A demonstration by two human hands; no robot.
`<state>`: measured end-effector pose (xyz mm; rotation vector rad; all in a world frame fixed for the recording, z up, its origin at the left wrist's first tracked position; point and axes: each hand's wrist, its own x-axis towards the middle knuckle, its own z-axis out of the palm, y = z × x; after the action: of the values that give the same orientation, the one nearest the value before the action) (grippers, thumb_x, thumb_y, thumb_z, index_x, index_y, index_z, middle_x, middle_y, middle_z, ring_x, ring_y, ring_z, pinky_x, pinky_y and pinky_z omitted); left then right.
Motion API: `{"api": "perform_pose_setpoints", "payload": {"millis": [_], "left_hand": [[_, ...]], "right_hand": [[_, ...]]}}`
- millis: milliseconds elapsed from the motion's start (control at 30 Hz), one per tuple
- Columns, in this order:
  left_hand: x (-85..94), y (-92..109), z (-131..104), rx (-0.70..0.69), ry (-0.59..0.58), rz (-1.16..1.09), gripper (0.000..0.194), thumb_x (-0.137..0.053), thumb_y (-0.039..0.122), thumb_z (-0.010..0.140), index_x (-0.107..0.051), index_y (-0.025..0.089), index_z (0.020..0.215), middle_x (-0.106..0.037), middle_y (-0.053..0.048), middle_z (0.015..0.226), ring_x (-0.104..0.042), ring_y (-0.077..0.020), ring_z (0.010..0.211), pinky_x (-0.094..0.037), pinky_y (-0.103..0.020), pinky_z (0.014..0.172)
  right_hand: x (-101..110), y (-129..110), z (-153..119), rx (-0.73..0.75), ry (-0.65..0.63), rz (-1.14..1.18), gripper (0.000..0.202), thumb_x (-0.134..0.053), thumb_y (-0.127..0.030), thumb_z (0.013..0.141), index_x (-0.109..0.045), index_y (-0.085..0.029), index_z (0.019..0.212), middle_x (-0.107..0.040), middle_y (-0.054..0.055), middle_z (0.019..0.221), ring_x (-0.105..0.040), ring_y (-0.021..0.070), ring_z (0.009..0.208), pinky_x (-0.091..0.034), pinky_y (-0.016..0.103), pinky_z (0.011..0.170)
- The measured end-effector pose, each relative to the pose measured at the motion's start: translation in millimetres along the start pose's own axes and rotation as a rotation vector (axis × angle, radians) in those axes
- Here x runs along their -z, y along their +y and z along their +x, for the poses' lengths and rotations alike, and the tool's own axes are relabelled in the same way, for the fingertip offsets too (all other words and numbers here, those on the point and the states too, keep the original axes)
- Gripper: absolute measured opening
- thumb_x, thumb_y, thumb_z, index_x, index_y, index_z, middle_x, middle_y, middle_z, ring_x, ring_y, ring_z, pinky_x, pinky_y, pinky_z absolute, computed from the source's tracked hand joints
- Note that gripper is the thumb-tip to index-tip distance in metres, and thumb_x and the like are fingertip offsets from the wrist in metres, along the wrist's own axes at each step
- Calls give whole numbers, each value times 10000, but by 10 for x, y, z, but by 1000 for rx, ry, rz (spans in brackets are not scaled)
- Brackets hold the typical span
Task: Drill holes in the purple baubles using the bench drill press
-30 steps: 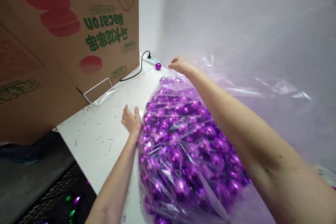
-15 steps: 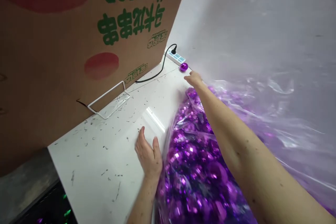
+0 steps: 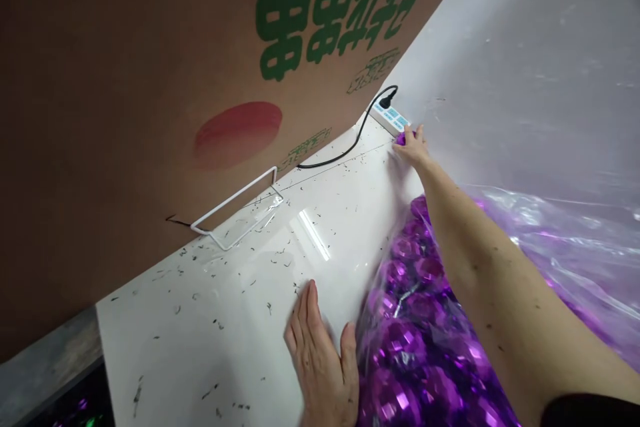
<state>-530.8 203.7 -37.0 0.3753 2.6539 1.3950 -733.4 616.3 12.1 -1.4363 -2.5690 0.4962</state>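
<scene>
My right hand [image 3: 414,147] reaches to the back of the white table [image 3: 235,320], its fingers wrapped over a small shiny purple ball [image 3: 401,139] beside the power strip. Near the front, my left hand [image 3: 323,360] is held with its fingers stretched and thumb apart, holding nothing. Right beside it lies a large clear plastic bag [image 3: 430,320] full of shiny purple balls, under my right forearm.
A big cardboard box [image 3: 125,113] with green print stands along the left and back. Against it is a white wire frame [image 3: 235,197]. A black cable [image 3: 345,153] runs to the power strip [image 3: 390,117]. A pale wall rises at the right. Dark flecks dot the table.
My right hand has come onto the loose purple ball and closed over it. My left hand remains beside the bag, its fingers straighter. The view has shifted.
</scene>
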Motion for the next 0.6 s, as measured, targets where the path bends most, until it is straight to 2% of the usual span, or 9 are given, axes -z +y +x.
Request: {"api": "perform_pose_setpoints", "payload": {"millis": [133, 233, 367, 467, 533, 600], "left_hand": [[-5, 9, 16, -25, 3, 13, 787, -544, 413, 926, -129, 341, 1590, -436, -107, 1532, -432, -361, 1381, -343, -632, 1093], [-14, 12, 29, -47, 29, 5, 770, -549, 415, 925, -163, 330, 1586, -450, -114, 1522, -438, -358, 1374, -342, -620, 1093], [-22, 8, 41, -66, 48, 10, 728, -524, 414, 941, -195, 298, 1580, -461, -127, 1511, -437, -353, 1376, -338, -601, 1095], [-19, 5, 49, -71, 47, 12, 699, -499, 414, 955, -205, 283, 1575, -459, -133, 1508, -428, -341, 1382, -320, -578, 1111], [-11, 10, 58, -65, 38, 8, 675, -479, 413, 966, -214, 268, 1570, -461, -138, 1503, -421, -333, 1385, -310, -568, 1116], [0, 22, 70, -62, 37, -1, 646, -463, 420, 974, -244, 252, 1557, -480, -146, 1484, -429, -332, 1374, -304, -564, 1116]], "right_hand": [[9, 23, -37, -49, -85, 125, 458, -526, -469, 916, -537, -145, 1239, -543, 102, 1248, -539, 154, 1168, -512, 379, 1024], [91, 15, -130, -89, -227, 297, 466, -526, -471, 916, -535, -135, 1238, -550, 101, 1231, -547, 152, 1149, -521, 376, 1008], [244, 32, -343, -128, -416, 553, 482, -523, -480, 916, -529, -124, 1241, -556, 102, 1215, -554, 151, 1133, -526, 379, 996], [345, 37, -528, -136, -501, 712, 486, -524, -486, 915, -531, -117, 1232, -563, 97, 1189, -560, 145, 1109, -533, 368, 976], [415, 6, -643, -128, -534, 803, 486, -502, -510, 922, -539, -112, 1198, -582, 84, 1111, -575, 114, 1016, -546, 318, 904], [508, -60, -758, -114, -565, 883, 485, -458, -549, 930, -546, -110, 1116, -604, 68, 979, -560, 71, 825, -528, 240, 749]]}}
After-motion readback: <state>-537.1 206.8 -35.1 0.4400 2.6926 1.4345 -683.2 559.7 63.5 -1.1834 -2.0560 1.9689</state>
